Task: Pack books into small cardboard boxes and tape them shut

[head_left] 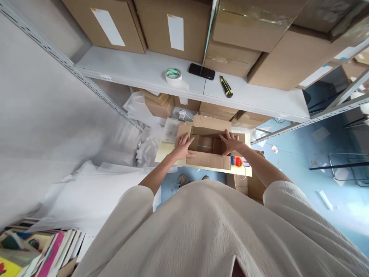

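An open cardboard box [206, 162] sits on a pale yellow board in front of me, its flaps folded outward. At its left end, my left hand [181, 148] grips the box, with the thumb by the front flap and the fingers over the side. My right hand [231, 143] holds the right end, fingers and thumb spread across the opening and tips inside the rim. A brown inner piece shows between my hands; the rest of the inside is partly hidden. Beside the box at the right lies a roll of tape [238, 161] with a red-orange core.
A grey shelf [138, 63] ahead carries large cartons, a white tape roll [173, 74], a black phone [201, 71] and a yellow-black box cutter [226, 87]. White wrapping sheets [95, 192] pile up at left, near several books [52, 254]. Paper scraps lie on the blue floor.
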Available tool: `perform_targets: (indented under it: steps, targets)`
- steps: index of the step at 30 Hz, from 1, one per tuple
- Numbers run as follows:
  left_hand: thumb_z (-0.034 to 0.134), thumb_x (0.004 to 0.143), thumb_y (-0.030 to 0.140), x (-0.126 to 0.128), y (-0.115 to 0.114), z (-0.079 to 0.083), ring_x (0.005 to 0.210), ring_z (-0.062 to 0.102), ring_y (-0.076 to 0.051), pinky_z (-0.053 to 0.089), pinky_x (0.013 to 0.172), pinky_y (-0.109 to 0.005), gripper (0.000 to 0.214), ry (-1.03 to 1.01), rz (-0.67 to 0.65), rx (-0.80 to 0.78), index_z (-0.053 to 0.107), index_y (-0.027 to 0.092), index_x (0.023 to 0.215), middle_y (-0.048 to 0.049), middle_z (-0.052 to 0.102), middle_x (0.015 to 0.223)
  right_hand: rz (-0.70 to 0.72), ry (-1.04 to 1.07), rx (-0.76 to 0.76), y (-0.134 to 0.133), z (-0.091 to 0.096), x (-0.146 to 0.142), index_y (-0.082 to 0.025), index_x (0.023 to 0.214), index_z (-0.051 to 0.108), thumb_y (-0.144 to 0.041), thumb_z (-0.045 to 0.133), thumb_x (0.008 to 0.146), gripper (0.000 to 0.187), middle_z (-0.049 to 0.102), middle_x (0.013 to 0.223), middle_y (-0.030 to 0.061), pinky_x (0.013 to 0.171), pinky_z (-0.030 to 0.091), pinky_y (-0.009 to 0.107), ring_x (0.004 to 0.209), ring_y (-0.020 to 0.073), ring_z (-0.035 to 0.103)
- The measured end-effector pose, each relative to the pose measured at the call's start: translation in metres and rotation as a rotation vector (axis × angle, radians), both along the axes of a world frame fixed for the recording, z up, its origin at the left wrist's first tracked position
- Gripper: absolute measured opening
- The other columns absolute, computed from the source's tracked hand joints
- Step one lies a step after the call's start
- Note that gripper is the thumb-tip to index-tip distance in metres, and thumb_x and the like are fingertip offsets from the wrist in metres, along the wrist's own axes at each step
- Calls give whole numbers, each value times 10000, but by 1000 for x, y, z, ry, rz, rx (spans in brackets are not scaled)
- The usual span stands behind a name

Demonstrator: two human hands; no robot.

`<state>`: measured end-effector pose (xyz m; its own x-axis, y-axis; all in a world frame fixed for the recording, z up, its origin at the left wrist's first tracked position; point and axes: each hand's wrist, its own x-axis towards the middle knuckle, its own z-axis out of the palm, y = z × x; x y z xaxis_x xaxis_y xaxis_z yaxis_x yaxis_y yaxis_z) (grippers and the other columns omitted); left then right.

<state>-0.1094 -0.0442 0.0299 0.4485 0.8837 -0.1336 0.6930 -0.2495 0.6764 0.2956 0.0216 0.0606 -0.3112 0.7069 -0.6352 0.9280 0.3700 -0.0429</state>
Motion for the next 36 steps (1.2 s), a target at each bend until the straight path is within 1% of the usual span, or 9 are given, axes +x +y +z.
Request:
perform_targets:
  steps: [4, 8, 11, 14, 18, 21, 26, 29, 36]
  targets:
    - [713, 1056, 559, -14, 12, 5, 1772, 294, -415, 217, 1440, -629, 711, -121, 182, 69, 572, 262, 1686, -177, 371, 1882, -8, -16, 10, -4, 3, 2, -293, 1904, 37, -959, 939, 559, 1752, -322, 1897, 230, 1297, 188, 876, 1735, 693, 3]
    - [565, 1121, 407, -44, 44, 2, 1658, 485, -325, 362, 1398, -498, 495, -257, 485, 166, 635, 228, 1577, -180, 567, 1725, -20, -38, -5, -7, 8, 0, -300, 1903, 24, -925, 959, 569, 1745, -307, 1902, 227, 1309, 192, 861, 1743, 681, 18]
    - [501, 1118, 295, -75, 72, -16, 1430, 683, -275, 521, 1252, -407, 459, -256, 775, 29, 616, 201, 1553, -193, 645, 1605, -27, -56, -12, -8, 13, -2, -301, 1903, 23, -898, 975, 579, 1737, -308, 1903, 222, 1320, 185, 850, 1747, 675, 1]
    - [591, 1055, 217, -104, 90, -43, 1312, 748, -283, 559, 1190, -425, 473, -125, 914, -175, 616, 177, 1526, -193, 724, 1482, -28, -71, -13, -9, 18, -4, -314, 1902, 8, -895, 970, 595, 1723, -315, 1904, 211, 1317, 191, 849, 1748, 671, -12]
    - [675, 1039, 241, -124, 99, -74, 1426, 700, -343, 532, 1205, -479, 462, 17, 918, -358, 601, 157, 1488, -221, 749, 1446, -46, -83, -36, -11, 25, -8, -334, 1899, -8, -907, 959, 609, 1711, -334, 1899, 205, 1303, 207, 858, 1738, 688, 42]
    - [707, 1031, 272, -123, 103, -87, 1450, 679, -389, 530, 1183, -507, 447, 80, 884, -438, 593, 166, 1450, -250, 740, 1458, -64, -101, -65, -12, 30, -11, -326, 1899, -18, -918, 952, 616, 1714, -350, 1892, 211, 1315, 204, 846, 1739, 682, 65]
    - [839, 933, 322, -109, 112, -97, 1511, 602, -468, 495, 1173, -573, 528, 222, 913, -456, 588, 201, 1382, -301, 639, 1572, -72, -115, -75, -13, 32, -11, -305, 1899, -23, -918, 941, 636, 1703, -350, 1892, 207, 1337, 192, 824, 1745, 668, 81]
    - [903, 888, 361, -105, 118, -100, 1490, 608, -474, 483, 1159, -593, 570, 254, 957, -516, 595, 222, 1347, -289, 646, 1542, -75, -111, -77, -13, 30, -10, -327, 1895, -40, -907, 947, 635, 1702, -356, 1894, 188, 1331, 185, 842, 1740, 681, 77]
    - [911, 853, 321, -103, 125, -104, 1510, 542, -488, 432, 1185, -632, 621, 241, 993, -552, 591, 201, 1371, -298, 603, 1571, -75, -112, -61, -13, 29, -10, -325, 1902, 20, -898, 948, 639, 1669, -326, 1909, 180, 1328, 196, 844, 1731, 689, 110]
